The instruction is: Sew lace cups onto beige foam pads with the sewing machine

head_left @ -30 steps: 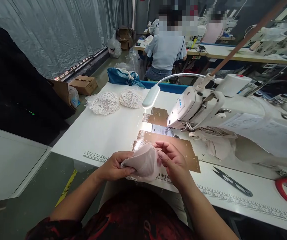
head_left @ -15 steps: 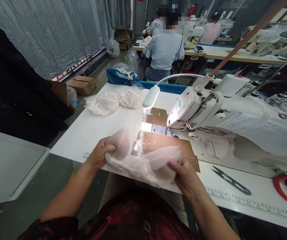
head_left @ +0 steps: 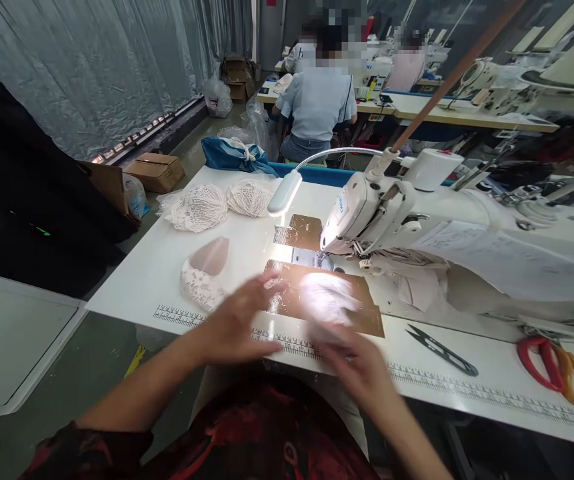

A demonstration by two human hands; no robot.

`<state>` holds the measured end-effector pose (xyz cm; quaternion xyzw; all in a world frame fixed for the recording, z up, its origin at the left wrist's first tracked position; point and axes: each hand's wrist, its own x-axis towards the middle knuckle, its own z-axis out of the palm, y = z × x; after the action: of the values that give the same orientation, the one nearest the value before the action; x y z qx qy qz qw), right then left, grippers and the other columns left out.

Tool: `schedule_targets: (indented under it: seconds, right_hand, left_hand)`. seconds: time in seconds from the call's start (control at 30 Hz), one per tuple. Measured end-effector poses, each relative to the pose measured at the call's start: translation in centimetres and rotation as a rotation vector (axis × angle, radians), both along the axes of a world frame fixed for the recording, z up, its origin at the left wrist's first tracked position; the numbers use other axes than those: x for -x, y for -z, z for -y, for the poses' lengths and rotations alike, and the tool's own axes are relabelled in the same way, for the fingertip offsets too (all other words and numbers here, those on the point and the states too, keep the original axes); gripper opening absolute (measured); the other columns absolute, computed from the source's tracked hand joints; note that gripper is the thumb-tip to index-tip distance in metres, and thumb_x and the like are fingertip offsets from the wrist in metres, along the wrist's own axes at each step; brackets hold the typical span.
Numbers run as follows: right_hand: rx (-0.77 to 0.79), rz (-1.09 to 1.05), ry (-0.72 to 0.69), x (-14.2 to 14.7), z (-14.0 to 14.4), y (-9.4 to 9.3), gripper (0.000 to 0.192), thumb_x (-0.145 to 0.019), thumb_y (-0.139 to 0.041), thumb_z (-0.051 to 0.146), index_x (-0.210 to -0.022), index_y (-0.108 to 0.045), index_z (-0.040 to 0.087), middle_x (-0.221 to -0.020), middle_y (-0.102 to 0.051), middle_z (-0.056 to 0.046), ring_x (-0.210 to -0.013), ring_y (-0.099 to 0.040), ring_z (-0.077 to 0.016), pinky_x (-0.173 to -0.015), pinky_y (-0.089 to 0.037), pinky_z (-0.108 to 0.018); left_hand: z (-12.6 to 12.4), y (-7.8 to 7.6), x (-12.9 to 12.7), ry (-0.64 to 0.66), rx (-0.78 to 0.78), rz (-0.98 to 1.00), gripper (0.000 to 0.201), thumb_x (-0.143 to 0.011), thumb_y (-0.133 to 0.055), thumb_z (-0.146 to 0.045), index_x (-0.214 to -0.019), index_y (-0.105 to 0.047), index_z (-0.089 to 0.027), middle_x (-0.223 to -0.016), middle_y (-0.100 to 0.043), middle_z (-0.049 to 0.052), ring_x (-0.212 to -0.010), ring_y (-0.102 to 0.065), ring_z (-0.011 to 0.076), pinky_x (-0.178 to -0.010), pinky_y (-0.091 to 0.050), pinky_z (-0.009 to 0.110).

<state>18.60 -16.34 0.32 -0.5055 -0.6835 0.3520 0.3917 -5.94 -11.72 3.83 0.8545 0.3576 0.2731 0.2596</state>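
Grip of the right hand [head_left: 354,363] is blurry, but its thumb and fingers look pinched on the near edge of a white cloth piece [head_left: 327,297]. That piece is over the brown board [head_left: 291,299], in the bright light. It looks very light, soft and floppy, maybe a bit slippery. The edge seems the best place to hold it, with the thumb on one side and the fingers on the other. A hard tug could pull it out of shape.

The left hand [head_left: 239,323] has spread fingers and holds nothing. Just beside it, a lace cup [head_left: 201,279] lies on the white surface [head_left: 147,280]. The cup looks light too, but springy, with thin lace that could snag. A soft pinch at the rim should not dent it.

Farther out are a small lamp [head_left: 285,193], the sewing machine [head_left: 459,210] and dark snips [head_left: 441,350].

Half a second ago, both hands had hold of soft cloth, with lace hanging between them. Now the cup lies down and the left hand is off it.
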Motion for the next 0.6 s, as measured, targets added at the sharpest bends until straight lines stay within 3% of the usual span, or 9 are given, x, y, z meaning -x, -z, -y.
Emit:
schedule_targets:
  seconds: [0.03,0.1,0.17,0.3,0.37,0.43,0.53,0.57,0.6]
  right_hand:
    - [0.015,0.015,-0.073,0.7,0.3,-0.2,0.016,-0.087,-0.058,0.032,-0.083,-0.064,0.019,-0.079,-0.067,-0.001,-0.07,-0.062,-0.0157,-0.063,-0.051,-0.027]
    - [0.024,0.016,-0.178,1.6,0.8,-0.9,0.012,-0.086,-0.056,0.024,-0.075,-0.06,0.02,-0.071,-0.065,0.0,-0.064,-0.059,-0.0138,-0.058,-0.048,-0.024]
    - [-0.086,0.008,-0.148,1.7,1.2,-1.8,0.007,-0.082,-0.057,0.015,-0.078,-0.058,0.021,-0.075,-0.064,0.001,-0.065,-0.059,-0.0122,-0.058,-0.046,-0.022]
    - [-0.395,-0.022,0.064,-0.2,1.6,-3.5,0.023,-0.072,-0.061,0.005,-0.082,-0.054,0.024,-0.077,-0.061,0.002,-0.068,-0.059,-0.0118,-0.058,-0.045,-0.021]
    - [-0.439,-0.054,0.203,-1.1,1.3,-4.0,0.023,-0.072,-0.063,0.006,-0.083,-0.054,0.024,-0.078,-0.06,0.002,-0.071,-0.059,-0.013,-0.061,-0.045,-0.022]
    - [-0.329,-0.053,0.262,-1.5,0.5,-3.9,0.017,-0.072,-0.064,0.01,-0.077,-0.054,0.023,-0.08,-0.061,0.0,-0.075,-0.058,-0.0145,-0.065,-0.045,-0.024]
    - [0.174,-0.146,0.018,-1.2,-0.7,-2.7,0.013,-0.074,-0.067,0.022,-0.07,-0.054,0.021,-0.08,-0.063,-0.002,-0.076,-0.059,-0.0167,-0.065,-0.046,-0.026]
    - [0.359,-0.236,-0.078,-0.9,-1.0,-2.3,0.015,-0.073,-0.068,0.026,-0.07,-0.055,0.021,-0.076,-0.062,0.0,-0.071,-0.058,-0.0158,-0.06,-0.046,-0.025]
    - [0.518,-0.33,-0.157,-0.6,-1.1,-1.8,0.017,-0.071,-0.071,0.028,-0.071,-0.055,0.021,-0.071,-0.06,0.001,-0.065,-0.056,-0.0143,-0.057,-0.045,-0.024]
  left_hand:
    - [0.4,0.2,-1.3,0.142,0.093,-0.02,0.065,-0.074,-0.069,-0.032,-0.134,-0.044,-0.021,-0.133,-0.052,0.01,-0.121,-0.051,0.0278,-0.103,-0.043,0.042]
    - [1.0,0.5,-2.8,0.244,0.252,-0.019,0.055,-0.075,-0.064,-0.022,-0.128,-0.05,-0.021,-0.116,-0.063,0.006,-0.102,-0.061,0.0215,-0.089,-0.05,0.032]
    - [0.9,0.9,-2.8,0.138,0.294,0.011,0.039,-0.075,-0.055,-0.013,-0.114,-0.058,-0.019,-0.103,-0.067,0.004,-0.091,-0.063,0.0178,-0.081,-0.049,0.027]
    - [0.1,1.4,-0.8,-0.203,0.237,-0.058,0.023,-0.077,-0.048,-0.012,-0.092,-0.064,-0.016,-0.093,-0.067,0.005,-0.086,-0.061,0.019,-0.077,-0.046,0.028]
    - [0.0,1.3,-0.2,-0.204,0.337,-0.068,0.019,-0.081,-0.047,-0.019,-0.087,-0.065,-0.016,-0.085,-0.067,0.005,-0.08,-0.06,0.0186,-0.071,-0.046,0.027]
    - [0.4,1.0,-0.2,0.039,0.621,0.038,0.028,-0.089,-0.043,-0.032,-0.086,-0.066,-0.015,-0.082,-0.067,0.006,-0.074,-0.061,0.0174,-0.066,-0.047,0.026]
    - [1.4,0.3,-0.9,0.556,1.093,0.28,0.055,-0.088,-0.045,-0.057,-0.123,-0.056,-0.017,-0.099,-0.068,0.011,-0.073,-0.063,0.0167,-0.062,-0.049,0.025]
    - [1.7,0.1,-1.2,0.603,1.149,0.314,0.068,-0.084,-0.051,-0.06,-0.138,-0.043,-0.02,-0.105,-0.066,0.012,-0.072,-0.063,0.0161,-0.062,-0.049,0.025]
    - [1.8,0.0,-1.5,0.563,1.131,0.313,0.082,-0.08,-0.059,-0.059,-0.147,-0.028,-0.024,-0.108,-0.065,0.011,-0.071,-0.062,0.0149,-0.062,-0.049,0.025]
